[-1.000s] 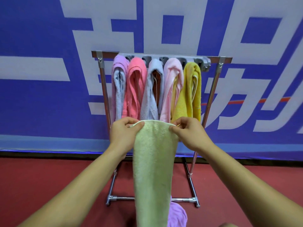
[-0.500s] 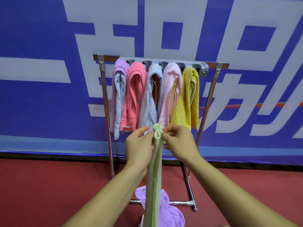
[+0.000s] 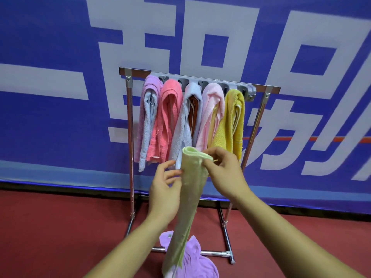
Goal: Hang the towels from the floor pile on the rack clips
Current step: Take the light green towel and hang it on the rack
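Now the right hand (image 3: 224,173) pinches the folded top of the light green towel (image 3: 189,197), which hangs long axis downward toward the floor. The left hand (image 3: 164,189) is beside it, fingers (image 3: 170,173) spread, touching lightly. The free clip (image 3: 250,93) lies up and right, nearer the right hand.

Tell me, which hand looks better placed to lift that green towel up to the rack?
Probably the right hand: it pinches the green towel at its folded top. The left hand is open beside it, gripping nothing.
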Motion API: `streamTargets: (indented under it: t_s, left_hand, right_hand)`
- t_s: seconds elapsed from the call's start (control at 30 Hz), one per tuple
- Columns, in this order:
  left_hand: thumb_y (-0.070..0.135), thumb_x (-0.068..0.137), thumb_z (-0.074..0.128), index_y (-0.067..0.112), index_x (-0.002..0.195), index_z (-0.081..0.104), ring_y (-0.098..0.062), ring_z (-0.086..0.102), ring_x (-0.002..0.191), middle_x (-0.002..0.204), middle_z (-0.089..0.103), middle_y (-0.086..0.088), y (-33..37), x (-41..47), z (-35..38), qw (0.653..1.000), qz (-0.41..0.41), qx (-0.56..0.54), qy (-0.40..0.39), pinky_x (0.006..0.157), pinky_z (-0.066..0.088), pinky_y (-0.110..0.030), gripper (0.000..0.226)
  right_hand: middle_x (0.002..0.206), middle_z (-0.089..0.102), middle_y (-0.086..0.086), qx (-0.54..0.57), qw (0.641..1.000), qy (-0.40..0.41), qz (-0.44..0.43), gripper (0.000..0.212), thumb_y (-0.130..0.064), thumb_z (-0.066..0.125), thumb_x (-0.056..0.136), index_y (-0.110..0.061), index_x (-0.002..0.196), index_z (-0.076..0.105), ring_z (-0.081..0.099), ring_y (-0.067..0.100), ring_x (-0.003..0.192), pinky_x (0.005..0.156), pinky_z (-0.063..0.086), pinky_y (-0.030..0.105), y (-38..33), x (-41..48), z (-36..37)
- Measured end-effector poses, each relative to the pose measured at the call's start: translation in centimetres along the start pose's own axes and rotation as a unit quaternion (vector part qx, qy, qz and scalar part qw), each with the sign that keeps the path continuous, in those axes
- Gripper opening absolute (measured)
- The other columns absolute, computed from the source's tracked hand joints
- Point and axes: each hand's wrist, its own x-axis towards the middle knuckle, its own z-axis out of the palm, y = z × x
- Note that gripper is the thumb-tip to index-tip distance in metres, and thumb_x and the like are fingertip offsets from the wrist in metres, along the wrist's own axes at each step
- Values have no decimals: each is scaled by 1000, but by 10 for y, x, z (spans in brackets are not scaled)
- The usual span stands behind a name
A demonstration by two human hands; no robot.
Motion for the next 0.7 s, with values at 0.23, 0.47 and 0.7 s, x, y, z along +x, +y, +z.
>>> streamTargets:
  t_s: [0.23, 0.47, 0.7]
  left_hand:
    - [11, 93, 70, 28, 135, 55, -9, 67, 113, 119, 72, 6, -44, 3, -4, 998, 19, 11, -51, 97, 50, -28, 48]
    - [10, 92, 71, 10, 88, 72, -21, 69, 84, 87, 76, -10, -52, 1, 0, 996, -1, -32, -84, 80, 56, -43, 4]
    - [10, 89, 75, 13, 88, 74, -12, 69, 78, 83, 77, -4, -24, 1, 13, 987, 50, 5, -151, 77, 55, -35, 4]
  right_hand:
    - [55, 53, -18, 13, 999, 10, -48, 22, 0, 55, 89, -18, 80, 65, 40, 0, 51, 49, 34, 13, -29, 12, -10]
    - [85, 68, -12, -55, 991, 107, -52, 19, -13, 54, 92, -25, 98, 67, 59, 5, 70, 65, 51, 32, -13, 19, -36]
    - [125, 60, -6, -302, 920, 0, -250, 42, -21, 59, 85, -21, 127, 60, 48, 18, 122, 98, 45, 33, 20, -10, -49]
